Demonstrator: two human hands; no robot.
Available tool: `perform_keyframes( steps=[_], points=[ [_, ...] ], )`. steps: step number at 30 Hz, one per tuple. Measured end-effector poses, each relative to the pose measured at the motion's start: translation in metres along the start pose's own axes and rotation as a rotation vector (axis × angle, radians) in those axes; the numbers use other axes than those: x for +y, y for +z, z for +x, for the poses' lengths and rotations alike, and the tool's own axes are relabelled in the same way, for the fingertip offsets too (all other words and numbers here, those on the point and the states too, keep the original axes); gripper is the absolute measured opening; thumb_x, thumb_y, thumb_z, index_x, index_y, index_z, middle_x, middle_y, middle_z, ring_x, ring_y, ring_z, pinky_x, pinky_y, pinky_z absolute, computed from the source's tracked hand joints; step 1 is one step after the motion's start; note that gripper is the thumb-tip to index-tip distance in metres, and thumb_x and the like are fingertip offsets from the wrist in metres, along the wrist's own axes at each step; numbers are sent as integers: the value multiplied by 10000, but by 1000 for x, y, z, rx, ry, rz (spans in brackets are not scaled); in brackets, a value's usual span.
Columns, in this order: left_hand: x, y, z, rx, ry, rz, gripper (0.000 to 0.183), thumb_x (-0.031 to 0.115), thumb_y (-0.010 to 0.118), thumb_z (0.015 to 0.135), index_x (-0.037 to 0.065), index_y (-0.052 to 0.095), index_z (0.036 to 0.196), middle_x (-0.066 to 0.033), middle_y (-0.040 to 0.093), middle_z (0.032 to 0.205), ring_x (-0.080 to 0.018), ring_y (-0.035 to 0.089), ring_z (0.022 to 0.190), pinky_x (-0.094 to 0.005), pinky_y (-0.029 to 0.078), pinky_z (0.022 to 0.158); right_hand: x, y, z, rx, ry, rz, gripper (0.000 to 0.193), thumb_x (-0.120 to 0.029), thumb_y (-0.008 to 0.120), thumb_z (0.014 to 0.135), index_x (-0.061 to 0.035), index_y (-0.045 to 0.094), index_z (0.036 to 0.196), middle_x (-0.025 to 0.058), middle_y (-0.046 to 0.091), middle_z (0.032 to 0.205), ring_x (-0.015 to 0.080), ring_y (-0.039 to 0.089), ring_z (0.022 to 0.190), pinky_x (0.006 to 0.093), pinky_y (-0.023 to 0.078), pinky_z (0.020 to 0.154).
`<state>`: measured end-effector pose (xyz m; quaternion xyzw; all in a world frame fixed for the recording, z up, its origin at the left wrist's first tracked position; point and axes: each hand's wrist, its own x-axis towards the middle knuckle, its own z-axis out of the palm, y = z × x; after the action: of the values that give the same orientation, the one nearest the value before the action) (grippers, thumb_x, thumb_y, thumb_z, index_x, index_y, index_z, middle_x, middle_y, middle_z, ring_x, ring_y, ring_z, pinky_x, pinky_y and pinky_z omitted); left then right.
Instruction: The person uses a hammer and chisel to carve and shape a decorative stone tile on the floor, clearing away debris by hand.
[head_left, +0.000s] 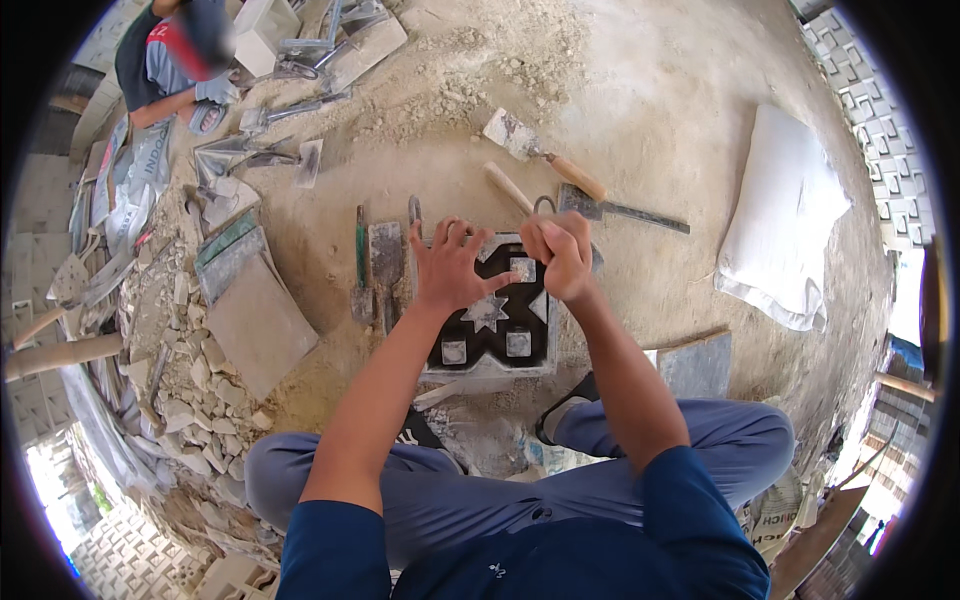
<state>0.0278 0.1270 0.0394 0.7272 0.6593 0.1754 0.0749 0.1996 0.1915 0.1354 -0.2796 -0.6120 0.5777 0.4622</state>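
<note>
In front of me on the ground lies a square pale-framed mould (487, 372) with dark hollows around a star-shaped middle block (487, 314) and small square blocks (519, 344). My left hand (452, 268) is spread over its upper left part, fingers apart and holding nothing. Above the upper right corner my right hand (562, 255) is closed in a fist. A dark metal ring (543, 203) shows just past its knuckles; what the fist grips is mostly hidden. A metal loop (414, 208) stands by the mould's far left corner.
Trowels (361, 265) and a flat metal tool (386, 260) lie left of the mould. Beyond it are a wooden-handled trowel (575, 175) and a flat blade (640, 215). Rubble (200, 390), boards (258, 320) and a white sack (780, 220) lie around. Another person (185, 60) works at far left.
</note>
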Motion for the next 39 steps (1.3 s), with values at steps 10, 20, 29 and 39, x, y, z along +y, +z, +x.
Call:
perform_keyframes(
  steps=[10,20,29,39],
  points=[
    [-9,-1,-5,2,-10,10,851,865,629,717,198,670,1244,-67,599,1269,-273,465,1341,-717,159,1115,-11,11,11,43,65,46,482,-271,421,933,-33,314,527,48,348,498,148,317,487,337,246,480],
    [-11,-3,-7,18,3,44,819,863,624,728,210,665,1221,-46,600,1248,-262,475,1325,-706,168,1116,-20,21,10,-9,-15,16,483,-254,401,968,-24,352,547,36,351,515,146,314,502,334,247,497],
    [-5,-5,-4,7,1,32,815,865,626,726,215,670,1216,-50,607,1246,-264,481,1319,-688,165,1116,-3,15,10,0,-53,12,451,-230,389,952,-33,363,547,40,363,515,148,323,503,330,255,500],
    [-7,0,1,17,17,40,839,851,633,726,210,653,1267,-59,601,1277,-264,467,1336,-691,157,1122,-4,19,5,13,39,3,493,-310,424,936,-36,335,536,42,369,534,144,342,535,315,258,516]
  ],
)
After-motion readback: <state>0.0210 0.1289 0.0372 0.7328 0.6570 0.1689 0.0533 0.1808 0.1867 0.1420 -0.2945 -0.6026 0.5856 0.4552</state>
